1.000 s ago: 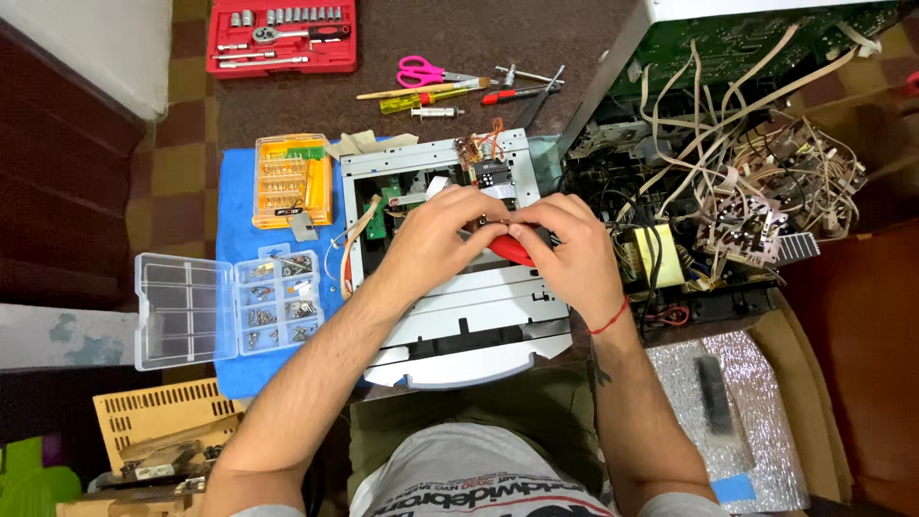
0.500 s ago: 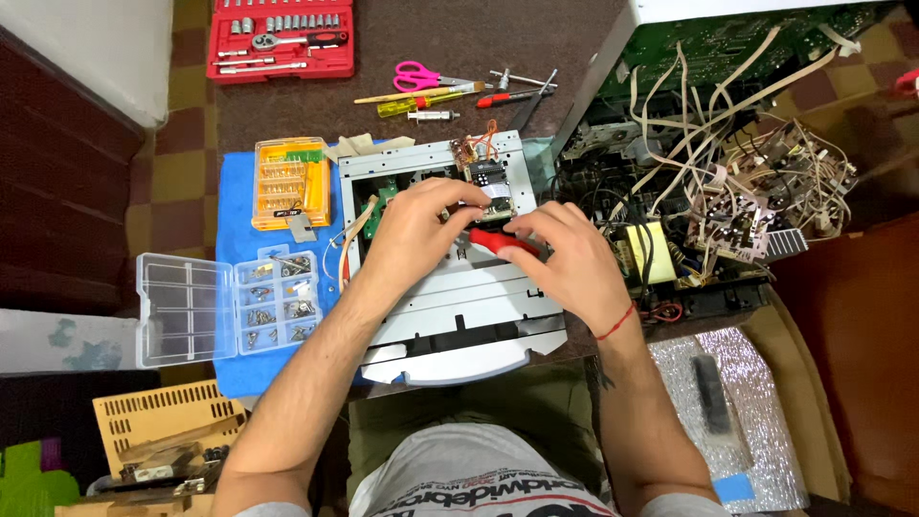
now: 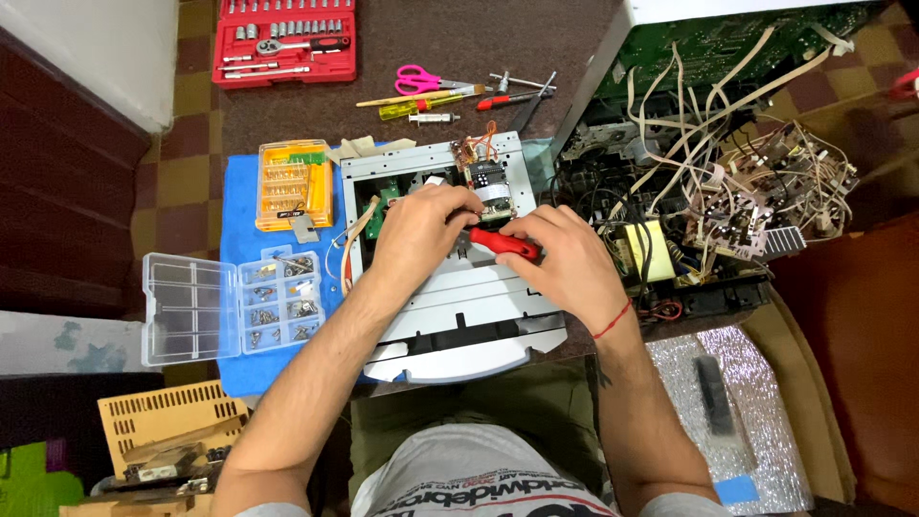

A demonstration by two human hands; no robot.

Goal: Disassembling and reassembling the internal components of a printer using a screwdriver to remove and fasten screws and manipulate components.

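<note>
A grey metal disc-drive chassis (image 3: pixel 459 306) lies on a blue mat (image 3: pixel 241 220) in front of me, with a small circuit board and motor (image 3: pixel 488 177) at its far end. My right hand (image 3: pixel 565 263) grips a red-handled screwdriver (image 3: pixel 503 243), its tip pointing left toward the middle of the chassis. My left hand (image 3: pixel 421 230) rests on the chassis with fingers curled at the screwdriver's tip, next to the circuit board. What the fingertips touch is hidden.
A clear parts box (image 3: pixel 235 306) and an orange bit case (image 3: pixel 292 184) sit left of the chassis. A red socket set (image 3: pixel 285 40), pink scissors (image 3: pixel 421 78) and small tools lie beyond. An opened device with tangled ribbon cables (image 3: pixel 708 182) stands right.
Both hands shifted slightly toward the far end of the chassis. The red screwdriver handle shows more clearly in my right hand now.
</note>
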